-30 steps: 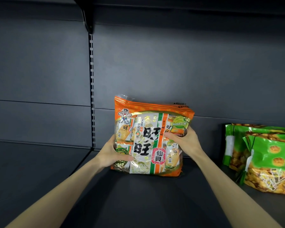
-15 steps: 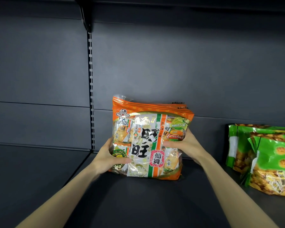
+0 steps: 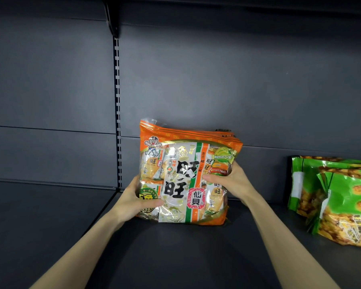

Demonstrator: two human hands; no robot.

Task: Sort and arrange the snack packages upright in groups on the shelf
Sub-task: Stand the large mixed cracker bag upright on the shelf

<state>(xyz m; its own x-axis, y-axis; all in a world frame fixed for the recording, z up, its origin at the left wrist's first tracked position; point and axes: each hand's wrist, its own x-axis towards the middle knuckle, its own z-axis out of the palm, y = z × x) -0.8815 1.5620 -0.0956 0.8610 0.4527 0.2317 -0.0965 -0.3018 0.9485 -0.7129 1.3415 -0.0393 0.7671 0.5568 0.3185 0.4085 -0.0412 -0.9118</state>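
An orange and white rice cracker bag (image 3: pixel 186 176) stands upright on the dark shelf (image 3: pixel 175 257), close to the back panel. At least one more orange bag stands behind it; only its top edge shows. My left hand (image 3: pixel 136 198) grips the front bag's lower left side, thumb across the front. My right hand (image 3: pixel 229 180) holds the right side, thumb on the front. Green snack bags (image 3: pixel 346 201) stand upright in a group at the right edge.
A slotted upright rail (image 3: pixel 117 111) runs down the back panel just left of the orange bag. A bracket (image 3: pixel 113 24) and an upper shelf hang overhead. To the left lies another dark shelf section (image 3: pixel 40 215).
The view has shifted a little, so the green bags sit further right. My hands keep the same grip on the orange bag, which has barely moved.
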